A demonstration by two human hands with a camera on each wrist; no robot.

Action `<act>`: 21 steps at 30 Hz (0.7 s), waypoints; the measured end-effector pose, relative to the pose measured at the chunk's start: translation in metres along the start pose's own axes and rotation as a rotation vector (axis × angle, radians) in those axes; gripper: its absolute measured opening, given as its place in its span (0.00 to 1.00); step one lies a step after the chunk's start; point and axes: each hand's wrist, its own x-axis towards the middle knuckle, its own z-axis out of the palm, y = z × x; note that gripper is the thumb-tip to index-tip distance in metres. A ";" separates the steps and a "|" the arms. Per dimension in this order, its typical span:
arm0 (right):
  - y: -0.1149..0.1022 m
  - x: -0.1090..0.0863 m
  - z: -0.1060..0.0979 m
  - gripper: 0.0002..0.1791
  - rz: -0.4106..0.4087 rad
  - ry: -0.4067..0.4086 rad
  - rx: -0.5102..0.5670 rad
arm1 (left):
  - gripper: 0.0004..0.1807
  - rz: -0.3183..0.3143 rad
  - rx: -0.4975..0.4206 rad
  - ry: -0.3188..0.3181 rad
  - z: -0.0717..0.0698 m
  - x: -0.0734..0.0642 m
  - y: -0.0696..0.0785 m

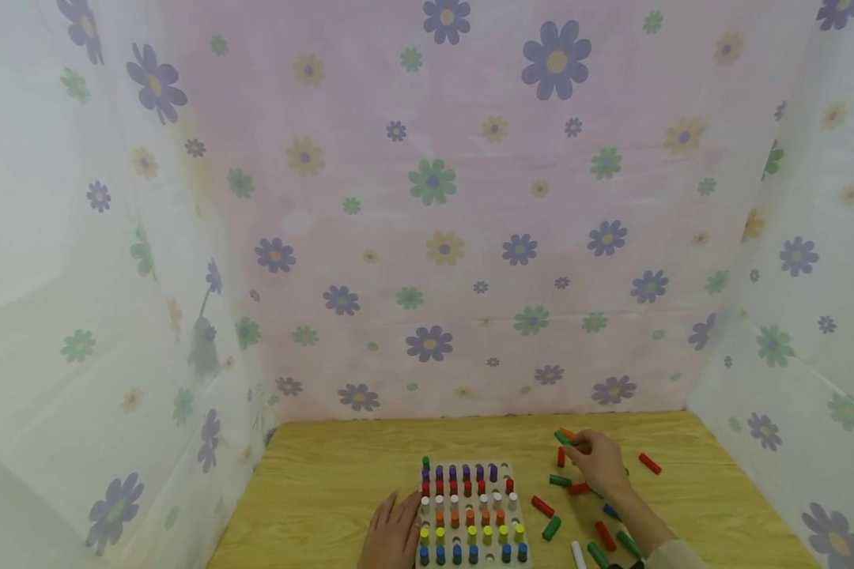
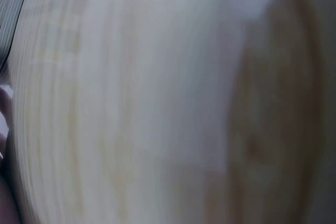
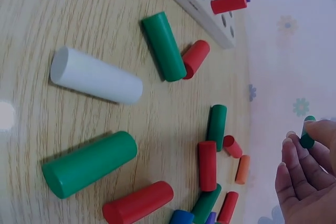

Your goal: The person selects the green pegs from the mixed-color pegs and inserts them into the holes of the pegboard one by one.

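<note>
One green peg [image 3: 306,140] — between fingers [image 3: 299,169] of the right hand [image 1: 601,464].

Pale rectangular pegboard [image 3: 188,4]; standing cylindrical pegs [image 1: 470,519], rowed in purple, red, white, orange, yellow, blue. Loose cylindrical pegs [image 3: 89,164], mostly green and red. Tan wood-grained tabletop [image 1: 320,482]. Pink sheet [image 1: 370,166], patterned with purple, green, orange flowers.

Head view faces forward-down; closer wrist views share the table [image 1: 313,474].
</note>
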 end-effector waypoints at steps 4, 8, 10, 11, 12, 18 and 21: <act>-0.010 -0.003 -0.001 0.10 0.009 -0.012 0.035 | 0.28 -0.007 0.000 -0.008 0.000 0.001 -0.001; -0.018 -0.009 0.001 0.11 0.028 -0.029 0.052 | 0.27 0.000 0.001 0.004 0.001 0.001 -0.001; -0.021 -0.011 0.003 0.12 0.036 -0.034 0.065 | 0.27 -0.002 0.000 0.004 0.001 0.001 -0.001; -0.022 -0.011 0.005 0.12 0.043 -0.034 0.075 | 0.27 -0.003 -0.001 0.003 0.000 0.001 0.000; -0.022 -0.012 0.007 0.12 0.049 -0.034 0.086 | 0.27 -0.008 -0.002 0.000 0.000 0.001 0.000; -0.025 -0.014 0.016 0.11 0.055 -0.031 0.133 | 0.29 -0.020 -0.002 -0.002 0.000 0.002 0.000; -0.027 -0.016 0.019 0.10 0.048 -0.037 0.145 | 0.28 -0.008 0.002 0.016 0.002 0.001 -0.001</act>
